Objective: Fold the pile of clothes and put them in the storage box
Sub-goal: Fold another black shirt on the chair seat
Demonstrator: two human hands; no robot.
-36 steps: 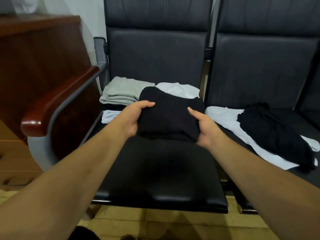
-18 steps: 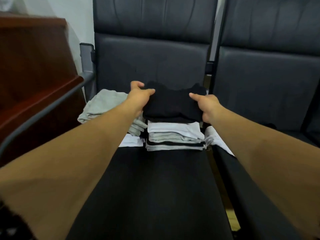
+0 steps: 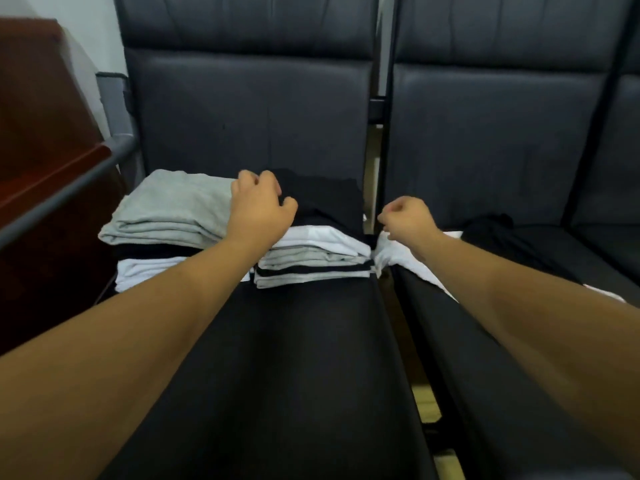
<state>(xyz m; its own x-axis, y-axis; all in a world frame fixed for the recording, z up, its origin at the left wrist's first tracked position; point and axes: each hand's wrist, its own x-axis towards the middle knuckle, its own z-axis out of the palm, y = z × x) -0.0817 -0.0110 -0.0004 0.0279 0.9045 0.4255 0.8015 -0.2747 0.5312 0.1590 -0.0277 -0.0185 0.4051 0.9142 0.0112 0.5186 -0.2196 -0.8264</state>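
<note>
Resting on the folded black top (image 3: 322,199) that crowns the stack (image 3: 311,258) at the back of the chair seat (image 3: 277,358), the left hand (image 3: 259,209) has curled fingers; whether it pinches cloth I cannot tell. The right hand (image 3: 405,218) hangs beside it, balled up, holding nothing. Soft, light, floppy stuff, I'd judge: best lifted from under both sides. No labels or writing readable

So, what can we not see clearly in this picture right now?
Storage box: outside the head view's edges.
Left hand: whether it grips the folded black garment; its fingertips are hidden behind the hand.
Unfolded black garment: partly behind the right forearm.
</note>
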